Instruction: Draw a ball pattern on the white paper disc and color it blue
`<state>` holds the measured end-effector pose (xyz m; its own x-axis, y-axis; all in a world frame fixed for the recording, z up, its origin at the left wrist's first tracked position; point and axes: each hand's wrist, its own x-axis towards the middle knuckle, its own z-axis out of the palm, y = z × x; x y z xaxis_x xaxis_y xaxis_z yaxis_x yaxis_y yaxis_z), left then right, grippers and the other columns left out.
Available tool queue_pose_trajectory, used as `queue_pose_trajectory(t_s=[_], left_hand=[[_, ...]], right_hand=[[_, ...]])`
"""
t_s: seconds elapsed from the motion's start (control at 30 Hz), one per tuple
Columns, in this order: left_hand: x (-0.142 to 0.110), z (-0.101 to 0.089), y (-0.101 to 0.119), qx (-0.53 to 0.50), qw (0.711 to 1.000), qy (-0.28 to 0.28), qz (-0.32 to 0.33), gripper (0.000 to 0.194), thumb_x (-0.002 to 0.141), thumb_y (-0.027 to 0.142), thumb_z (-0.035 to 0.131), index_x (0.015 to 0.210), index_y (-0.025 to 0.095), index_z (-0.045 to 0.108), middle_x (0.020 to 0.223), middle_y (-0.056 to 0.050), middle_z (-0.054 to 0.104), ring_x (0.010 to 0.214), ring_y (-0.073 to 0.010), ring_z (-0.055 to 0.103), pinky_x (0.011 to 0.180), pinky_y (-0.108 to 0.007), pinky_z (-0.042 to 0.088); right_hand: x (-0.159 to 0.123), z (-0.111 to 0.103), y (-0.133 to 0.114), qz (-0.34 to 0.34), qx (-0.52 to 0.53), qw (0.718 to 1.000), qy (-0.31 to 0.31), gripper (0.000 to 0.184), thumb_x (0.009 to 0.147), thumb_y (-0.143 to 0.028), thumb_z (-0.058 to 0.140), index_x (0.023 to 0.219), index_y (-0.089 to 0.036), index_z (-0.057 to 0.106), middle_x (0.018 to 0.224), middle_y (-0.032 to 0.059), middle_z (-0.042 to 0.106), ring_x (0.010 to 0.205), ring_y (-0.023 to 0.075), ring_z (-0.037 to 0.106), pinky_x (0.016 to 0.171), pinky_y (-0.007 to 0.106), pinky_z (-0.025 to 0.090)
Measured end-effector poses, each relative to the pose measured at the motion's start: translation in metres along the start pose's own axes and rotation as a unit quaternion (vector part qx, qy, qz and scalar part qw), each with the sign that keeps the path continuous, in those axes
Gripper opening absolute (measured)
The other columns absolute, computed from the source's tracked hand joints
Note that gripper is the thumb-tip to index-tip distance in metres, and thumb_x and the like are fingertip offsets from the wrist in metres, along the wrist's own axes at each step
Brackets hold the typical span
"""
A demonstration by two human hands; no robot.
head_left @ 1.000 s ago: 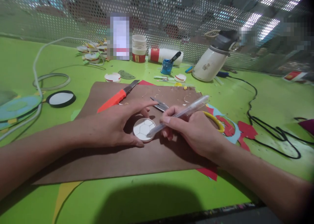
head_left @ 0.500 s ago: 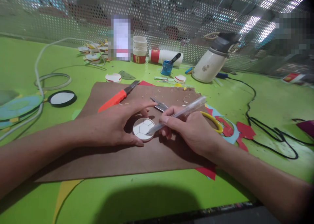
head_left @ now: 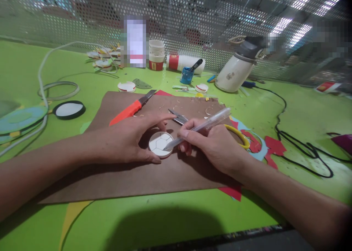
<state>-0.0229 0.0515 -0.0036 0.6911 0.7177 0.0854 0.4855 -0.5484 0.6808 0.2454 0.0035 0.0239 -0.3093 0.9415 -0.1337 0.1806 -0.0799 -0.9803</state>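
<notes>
- Head camera: at the left of a green table, a pale blue round piece lies near a looping white cable
- Just right of the cable, a black-rimmed round piece with a white face lies flat
- Far left of centre, a cluster of small pieces sits beside a bright upright rectangle blurred by pixels
- A cutter with an orange handle lies slantwise on a brown board, blade toward the far side
- The left hand curls in a narrow grip around a white disc, thumb at its near edge and fingers at its far edge
- The disc, marked with dark lines like a ball's panels, lies at the board's centre, between the two hands
- Beyond it at the far side stand stacked paper cups, with more cups lying on their side and a blue jar holding a black pen
- The right hand pinches a clear pen, tip touching or just above the disc's face
- Scissors with a yellow handle lie partly hidden behind that hand, a white bottle leaning at far right
- Red paper scraps and a tangled black cord spread across the right
</notes>
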Motion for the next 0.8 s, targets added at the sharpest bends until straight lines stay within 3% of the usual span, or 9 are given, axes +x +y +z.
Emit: queue_pose_trajectory(t_s=[0.8], left_hand=[[-0.0015,-0.0012,0.0003,0.001,1.000,-0.001,0.010,0.107,0.084,0.072,0.100,0.179,0.049,0.057,0.146,-0.006,0.084,0.137,-0.0428,0.080,0.127,-0.059,0.064]], right_hand=[[-0.0006,0.0001,0.0002,0.002,-0.004,1.000,0.005,0.023,0.094,-0.034,0.087,0.081,-0.025,0.071,0.068,-0.0013,0.078,0.064,0.0161,0.068,0.069,0.032,0.055]])
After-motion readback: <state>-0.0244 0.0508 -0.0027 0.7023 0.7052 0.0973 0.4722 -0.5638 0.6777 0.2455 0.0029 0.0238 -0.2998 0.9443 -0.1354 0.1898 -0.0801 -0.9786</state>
